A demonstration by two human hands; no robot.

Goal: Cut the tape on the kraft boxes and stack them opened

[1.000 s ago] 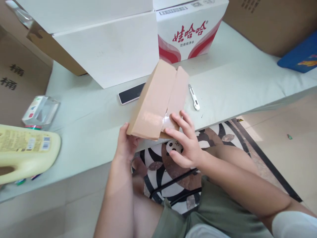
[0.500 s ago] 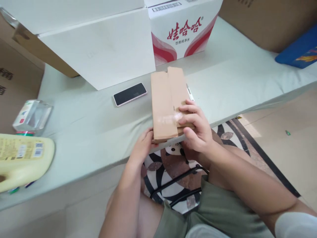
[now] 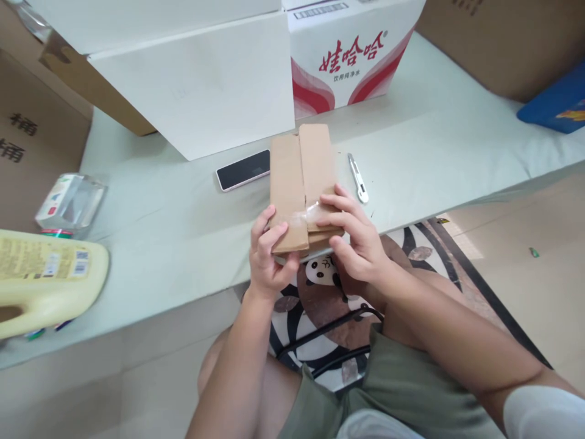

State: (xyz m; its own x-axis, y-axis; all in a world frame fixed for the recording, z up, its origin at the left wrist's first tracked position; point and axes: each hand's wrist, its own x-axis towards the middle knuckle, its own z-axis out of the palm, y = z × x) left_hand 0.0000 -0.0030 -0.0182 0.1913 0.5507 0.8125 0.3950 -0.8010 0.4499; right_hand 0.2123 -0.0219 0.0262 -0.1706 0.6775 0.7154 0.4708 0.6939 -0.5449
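Observation:
A small brown cardboard box [image 3: 289, 171] lies at the table's front edge, its two top flaps meeting along a seam with clear tape across the near end. My left hand [image 3: 269, 256] grips the box's near left corner, fingers on the top and side, thumb at the front. Across the near right part, my right hand [image 3: 354, 231] rests its fingers on the taped flap, with the thumb by the front edge. A utility knife [image 3: 358, 178] lies just right of the box. The phone [image 3: 242, 171] on its left is partly covered by the box.
Large white cartons [image 3: 196, 85] stand at the back, one with red print [image 3: 351, 61]. A clear plastic bottle [image 3: 70, 204] and a yellow jug [image 3: 50, 283] lie at the left. Brown cartons [image 3: 498, 36] and a blue box [image 3: 557, 100] sit on the right.
My left hand has come up from underneath to the box's left side and top. The box has shifted slightly left, now overlapping the phone and leaving the utility knife in full view.

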